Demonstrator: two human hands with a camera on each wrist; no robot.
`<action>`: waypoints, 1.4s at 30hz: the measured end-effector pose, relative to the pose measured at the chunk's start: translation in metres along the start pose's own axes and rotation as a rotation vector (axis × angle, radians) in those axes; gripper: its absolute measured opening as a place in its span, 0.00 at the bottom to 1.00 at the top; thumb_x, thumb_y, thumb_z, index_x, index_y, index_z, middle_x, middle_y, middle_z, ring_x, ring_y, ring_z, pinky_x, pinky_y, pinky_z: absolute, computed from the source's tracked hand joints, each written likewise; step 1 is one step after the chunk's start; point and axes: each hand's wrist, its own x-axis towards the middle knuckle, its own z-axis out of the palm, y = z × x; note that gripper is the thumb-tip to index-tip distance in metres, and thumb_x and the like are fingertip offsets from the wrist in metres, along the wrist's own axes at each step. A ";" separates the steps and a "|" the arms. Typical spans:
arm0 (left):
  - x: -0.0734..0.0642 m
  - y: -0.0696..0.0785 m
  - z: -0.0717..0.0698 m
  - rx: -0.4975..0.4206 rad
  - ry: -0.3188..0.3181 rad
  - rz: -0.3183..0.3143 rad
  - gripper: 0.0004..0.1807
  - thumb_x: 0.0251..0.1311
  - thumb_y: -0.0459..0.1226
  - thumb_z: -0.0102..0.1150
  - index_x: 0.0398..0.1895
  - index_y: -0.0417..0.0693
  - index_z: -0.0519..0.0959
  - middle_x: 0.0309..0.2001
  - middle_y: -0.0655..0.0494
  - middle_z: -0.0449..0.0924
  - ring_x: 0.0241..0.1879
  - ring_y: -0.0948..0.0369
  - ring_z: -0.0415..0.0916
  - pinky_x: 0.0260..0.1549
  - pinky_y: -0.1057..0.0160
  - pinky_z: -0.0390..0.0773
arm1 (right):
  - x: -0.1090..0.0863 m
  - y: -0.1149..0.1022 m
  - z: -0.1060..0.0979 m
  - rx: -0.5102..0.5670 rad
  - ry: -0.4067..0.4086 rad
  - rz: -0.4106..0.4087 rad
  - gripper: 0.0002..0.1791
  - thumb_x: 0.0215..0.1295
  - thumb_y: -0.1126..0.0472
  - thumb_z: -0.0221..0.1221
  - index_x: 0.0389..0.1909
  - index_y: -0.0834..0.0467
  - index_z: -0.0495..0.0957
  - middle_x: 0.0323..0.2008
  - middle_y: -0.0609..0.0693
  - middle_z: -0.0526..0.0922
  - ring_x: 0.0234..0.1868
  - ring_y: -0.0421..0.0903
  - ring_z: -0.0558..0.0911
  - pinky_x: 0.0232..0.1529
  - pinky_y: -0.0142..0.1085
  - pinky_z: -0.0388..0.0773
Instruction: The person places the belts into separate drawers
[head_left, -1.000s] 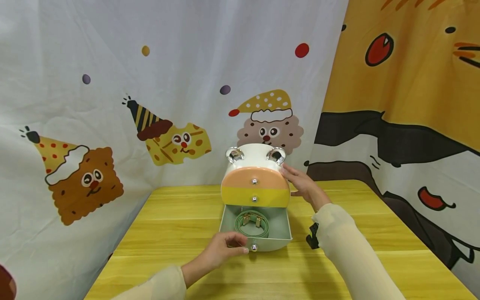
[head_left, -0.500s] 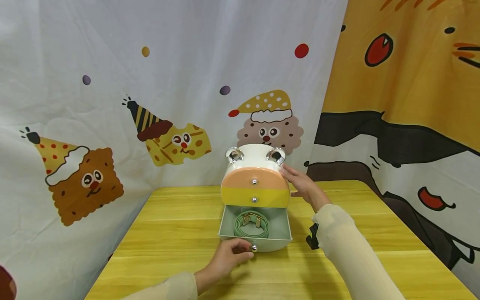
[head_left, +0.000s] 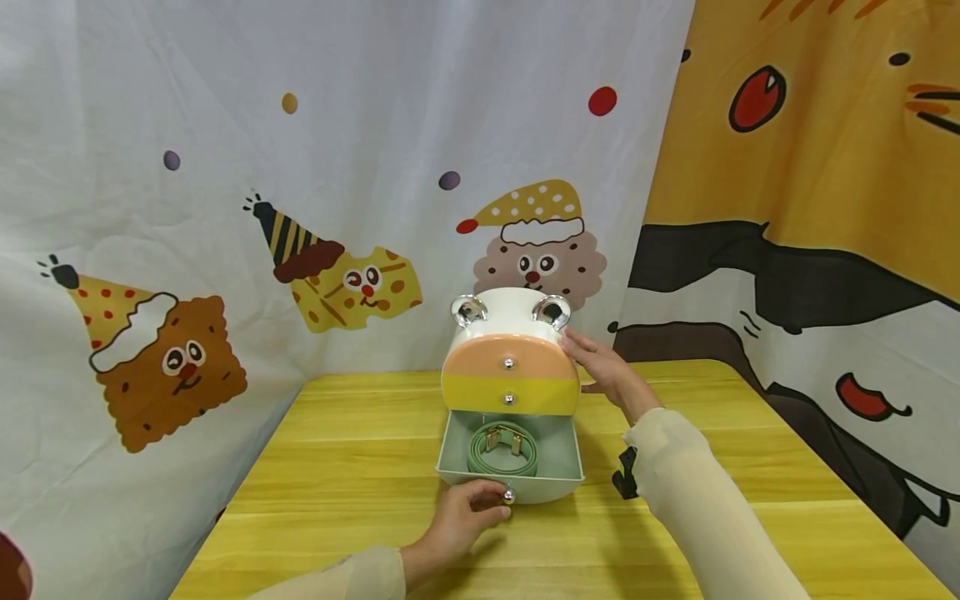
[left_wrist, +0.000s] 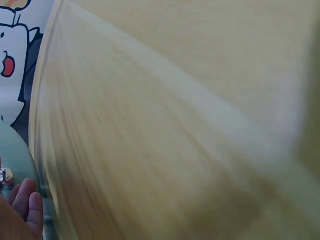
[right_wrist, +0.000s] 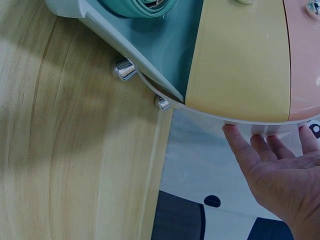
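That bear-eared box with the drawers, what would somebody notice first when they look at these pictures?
First the little drawer box with shiny silver ears, standing in the middle of the yellow wooden table. Its bottom drawer is pulled out, with a coiled green strap inside. The left hand has its fingers at the drawer's silver knob, and the right hand rests flat against the box's right side.

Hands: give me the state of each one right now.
Left hand: fingers pinch the small silver knob of the open bottom drawer.
Right hand: open, straight fingers against the white drawer box.
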 end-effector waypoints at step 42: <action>0.042 -0.014 0.014 0.120 0.272 0.010 0.04 0.57 0.30 0.70 0.35 0.40 0.86 0.33 0.56 0.85 0.33 0.65 0.79 0.33 0.68 0.79 | 0.001 0.001 -0.001 0.015 0.006 0.011 0.42 0.72 0.35 0.49 0.80 0.42 0.45 0.79 0.56 0.42 0.76 0.61 0.47 0.65 0.62 0.62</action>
